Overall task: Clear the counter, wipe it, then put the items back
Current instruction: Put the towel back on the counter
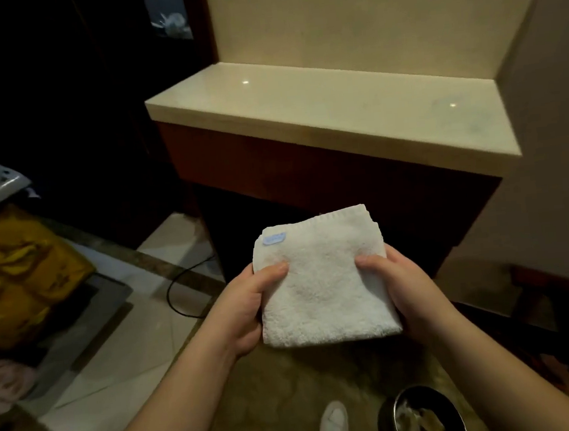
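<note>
- folded white towel [323, 280] held in the air in front of the counter [329, 115], below its front edge, not touching it
- left hand [246, 308] grips the towel's left edge: thumb [274, 272] lies flat across the top face, pointing right; the other fingers are curled under the cloth and hidden
- right hand [406, 287] grips the right edge: thumb [371, 262] pressed on top pointing left, the rest tucked beneath, out of sight
- both thumbs sit about level, well apart, towel stretched flat between them
- small pale blue tag [274, 239] at the towel's far left corner
- towel is several layers thick, folded edges show at the far right corner
- countertop is cream stone, glossy, two light glints on it, faint smudge near the right end
- dark wood cabinet [307, 179] under the counter
- yellow bag [16, 273] on a cart at left, black cable [186, 292] on the tiled floor
- white shoe [333, 420] and a round bin [421, 416] with crumpled stuff inside at the bottom
</note>
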